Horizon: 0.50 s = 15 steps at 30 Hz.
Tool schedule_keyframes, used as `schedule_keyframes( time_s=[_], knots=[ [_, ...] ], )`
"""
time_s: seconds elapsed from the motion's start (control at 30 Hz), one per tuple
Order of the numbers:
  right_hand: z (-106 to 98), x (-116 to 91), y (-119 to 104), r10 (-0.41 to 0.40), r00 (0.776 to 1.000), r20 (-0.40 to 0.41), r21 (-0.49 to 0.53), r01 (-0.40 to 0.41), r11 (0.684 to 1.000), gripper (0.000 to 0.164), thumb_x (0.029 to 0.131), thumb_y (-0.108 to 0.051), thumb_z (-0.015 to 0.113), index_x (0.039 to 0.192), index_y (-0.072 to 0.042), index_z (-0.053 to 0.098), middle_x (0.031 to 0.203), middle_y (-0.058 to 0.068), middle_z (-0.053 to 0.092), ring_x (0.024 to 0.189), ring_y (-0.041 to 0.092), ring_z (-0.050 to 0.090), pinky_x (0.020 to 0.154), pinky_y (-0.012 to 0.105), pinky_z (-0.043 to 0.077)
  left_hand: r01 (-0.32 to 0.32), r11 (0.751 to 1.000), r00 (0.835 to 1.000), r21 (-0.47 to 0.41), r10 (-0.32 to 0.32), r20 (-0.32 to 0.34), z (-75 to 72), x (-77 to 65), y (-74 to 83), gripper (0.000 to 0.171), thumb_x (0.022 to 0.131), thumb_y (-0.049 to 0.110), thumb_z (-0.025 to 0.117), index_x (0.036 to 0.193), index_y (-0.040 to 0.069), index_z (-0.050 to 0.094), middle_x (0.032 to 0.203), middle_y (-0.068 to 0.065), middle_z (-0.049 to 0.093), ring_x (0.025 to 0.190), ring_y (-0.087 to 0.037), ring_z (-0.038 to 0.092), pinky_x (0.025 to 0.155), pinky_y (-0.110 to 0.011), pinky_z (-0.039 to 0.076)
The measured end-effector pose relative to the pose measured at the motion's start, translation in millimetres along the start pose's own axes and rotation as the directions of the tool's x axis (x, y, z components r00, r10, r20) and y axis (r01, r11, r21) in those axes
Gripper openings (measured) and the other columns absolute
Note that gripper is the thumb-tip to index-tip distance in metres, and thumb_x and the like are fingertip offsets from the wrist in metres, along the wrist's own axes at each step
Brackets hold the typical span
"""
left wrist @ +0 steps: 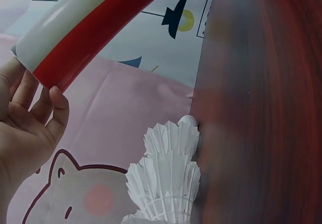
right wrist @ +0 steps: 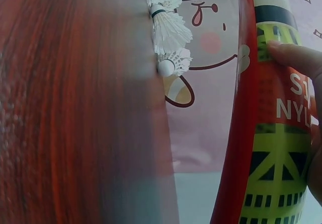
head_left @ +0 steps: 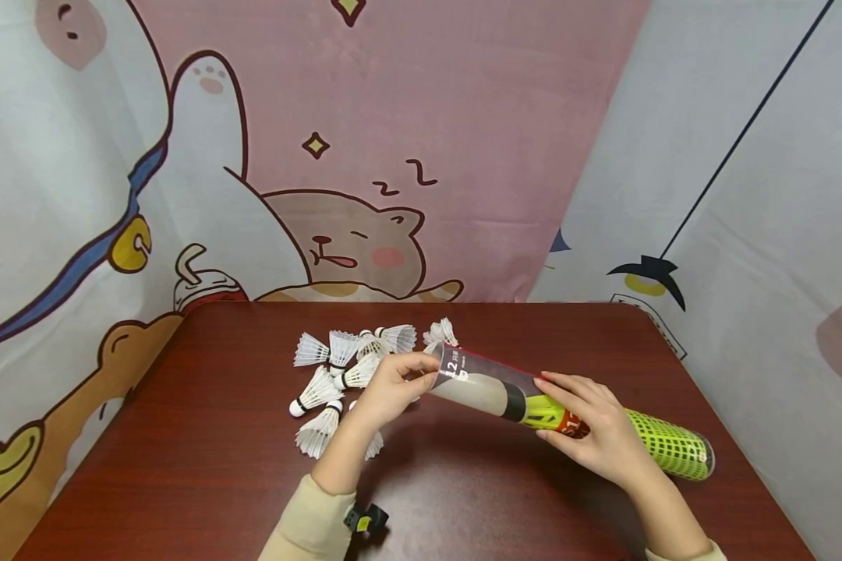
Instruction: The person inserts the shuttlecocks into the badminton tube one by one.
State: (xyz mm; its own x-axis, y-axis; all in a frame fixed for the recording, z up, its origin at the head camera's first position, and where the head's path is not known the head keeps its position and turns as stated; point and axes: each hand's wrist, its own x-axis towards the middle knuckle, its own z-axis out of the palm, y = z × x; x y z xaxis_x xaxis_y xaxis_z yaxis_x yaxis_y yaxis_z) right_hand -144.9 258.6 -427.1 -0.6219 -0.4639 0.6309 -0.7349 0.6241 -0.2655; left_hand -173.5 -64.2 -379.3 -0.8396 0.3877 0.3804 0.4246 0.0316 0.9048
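Note:
A clear shuttlecock tube [head_left: 477, 365] with a red strip and printed lettering is held tilted above the table, its left end higher. My left hand [head_left: 400, 383] holds the rim at that end between thumb and fingers. Around the tube's middle, my right hand [head_left: 599, 428] grips with its thumb below and fingers on top. Inside, a yellow-green nylon shuttlecock [head_left: 666, 442] skirt fills the right part, and a pale cork head with a black band [head_left: 514, 401] faces left. The right wrist view shows the red label [right wrist: 289, 95] near my right fingers.
Several white feather shuttlecocks [head_left: 316, 392] lie in a loose cluster on the brown table [head_left: 203, 436], left of and behind my left hand. A cartoon-printed cloth [head_left: 477, 156] hangs behind the table. A small black device [head_left: 366, 519] sits at my left wrist.

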Motion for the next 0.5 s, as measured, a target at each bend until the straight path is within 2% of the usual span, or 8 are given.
schedule_keyframes(
  time_s=[0.1,0.27,0.37,0.47,0.5],
  knots=[
    [0,-1,0,0.008,1.000,0.009,-0.003,-0.008,1.000,0.069,0.072,-0.037,0.083,0.133,-0.017,0.059,0.132,0.003,0.055,0.115,0.022,0.050,0.100,0.029,0.027,-0.004,1.000,1.000,0.026,0.004,-0.016,-2.8,-0.9,-1.3,0.012,0.086,-0.010,0.062,0.097,-0.013,0.066,0.094,-0.023,0.066,0.067,-0.004,0.054,0.055,-0.022,0.047],
    [0,-1,1,0.022,1.000,0.015,-0.005,-0.022,1.000,0.066,0.077,-0.045,0.078,0.133,-0.017,0.058,0.132,0.003,0.056,0.115,0.022,0.050,0.100,0.029,0.027,-0.044,0.996,0.997,0.082,0.049,-0.054,-13.7,-0.9,-19.8,0.012,0.085,-0.003,0.069,0.096,-0.005,0.071,0.091,-0.017,0.069,0.073,-0.010,0.059,0.066,-0.026,0.050],
    [0,-2,1,0.033,0.999,0.022,-0.004,-0.033,0.999,0.066,0.078,-0.046,0.077,0.134,-0.018,0.058,0.132,0.004,0.056,0.115,0.021,0.050,0.100,0.030,0.027,-0.061,0.994,0.995,0.085,0.068,-0.079,-25.0,-2.3,-27.7,0.013,0.084,0.001,0.071,0.097,-0.002,0.072,0.093,-0.014,0.070,0.078,-0.010,0.060,0.070,-0.026,0.049],
    [0,-2,2,0.039,0.999,0.029,-0.006,-0.039,0.999,0.067,0.076,-0.044,0.079,0.134,-0.018,0.058,0.132,0.004,0.056,0.115,0.021,0.050,0.098,0.032,0.028,-0.048,0.995,0.991,0.089,0.058,-0.117,-36.1,-6.2,-13.3,0.013,0.085,-0.002,0.069,0.097,-0.006,0.070,0.094,-0.018,0.069,0.081,-0.011,0.061,0.072,-0.027,0.049],
    [-1,-2,2,0.043,0.999,0.033,-0.007,-0.043,0.999,0.068,0.075,-0.043,0.080,0.134,-0.018,0.058,0.132,0.004,0.056,0.115,0.021,0.050,0.098,0.033,0.029,-0.046,0.995,0.990,0.084,0.056,-0.129,-41.0,-6.9,-13.4,0.013,0.085,-0.004,0.068,0.097,-0.007,0.070,0.094,-0.019,0.069,0.082,-0.014,0.062,0.072,-0.027,0.050]
  ],
)
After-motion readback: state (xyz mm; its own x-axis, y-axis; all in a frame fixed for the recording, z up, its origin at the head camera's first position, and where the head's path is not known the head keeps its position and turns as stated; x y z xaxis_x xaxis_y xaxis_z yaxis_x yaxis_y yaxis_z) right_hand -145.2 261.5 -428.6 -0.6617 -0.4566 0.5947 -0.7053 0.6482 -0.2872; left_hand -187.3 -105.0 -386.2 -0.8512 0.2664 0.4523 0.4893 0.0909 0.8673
